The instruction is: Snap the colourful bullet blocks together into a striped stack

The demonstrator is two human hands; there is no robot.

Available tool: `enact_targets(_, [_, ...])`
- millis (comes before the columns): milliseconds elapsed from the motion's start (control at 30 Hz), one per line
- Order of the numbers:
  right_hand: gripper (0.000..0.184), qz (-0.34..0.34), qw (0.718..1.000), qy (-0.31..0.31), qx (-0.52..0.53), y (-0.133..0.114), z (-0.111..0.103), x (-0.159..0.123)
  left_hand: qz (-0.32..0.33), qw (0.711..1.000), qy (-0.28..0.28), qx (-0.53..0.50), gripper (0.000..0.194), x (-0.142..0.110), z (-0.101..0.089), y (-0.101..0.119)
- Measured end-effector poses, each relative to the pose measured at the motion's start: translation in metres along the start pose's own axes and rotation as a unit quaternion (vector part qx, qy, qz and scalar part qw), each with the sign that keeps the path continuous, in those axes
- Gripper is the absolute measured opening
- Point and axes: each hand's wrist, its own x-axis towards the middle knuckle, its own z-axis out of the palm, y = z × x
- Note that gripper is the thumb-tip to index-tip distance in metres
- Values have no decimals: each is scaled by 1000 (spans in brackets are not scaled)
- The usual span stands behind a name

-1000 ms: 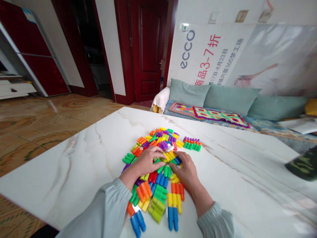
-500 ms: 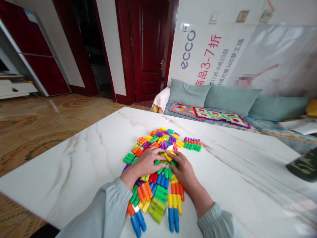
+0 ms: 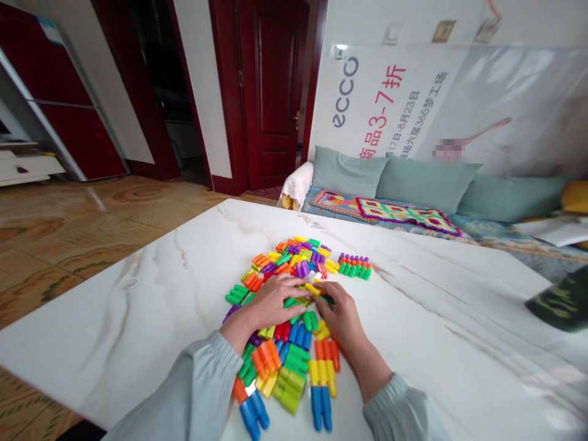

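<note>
Hands: left hand (image 3: 278,301) arches palm-down over the near-middle of the heap; whether it grips anything I cannot tell. Right hand (image 3: 339,309) is bent, its thumb and fingers pinching a yellow bullet-shaped block (image 3: 313,288).
Yellow block: lies between the two hands' fingertips, partly hidden by the right fingers, just beside a white block (image 3: 315,277).
Sleeves: pale grey, gathered at the wrists (image 3: 197,380).
Heap: multicoloured plastic building blocks (image 3: 302,268), loosely strewn beneath and around both hands.
Near edge of heap: orange block (image 3: 266,359), green block (image 3: 298,360) and lime block (image 3: 289,390) lie close together; a yellow-and-blue pair (image 3: 321,392) is joined end to end, its blue prongs toward the wearer.
Right of heap: a joined block set (image 3: 354,267) in purple, orange and green rows, just beside the far part.
Table: white, marble-veined top (image 3: 441,343), with a camouflage-patterned object (image 3: 558,303) at the right.
Sofa: behind the table, with teal cushions (image 3: 425,184) and a colourful crocheted mat (image 3: 407,214).
Wall: an "ecco" banner (image 3: 390,104) above the cushions; dark red door (image 3: 275,92) to its left.
</note>
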Motion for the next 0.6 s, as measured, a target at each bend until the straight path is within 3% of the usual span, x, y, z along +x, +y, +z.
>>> enact_targets(467, [20, 56, 991, 117, 8, -1, -3, 0, -31, 999, 18, -20, 25, 0, 0, -1])
enact_targets(600, [21, 68, 991, 110, 16, -3, -2, 0, -32, 999, 24, -20, 24, 1, 0, -1])
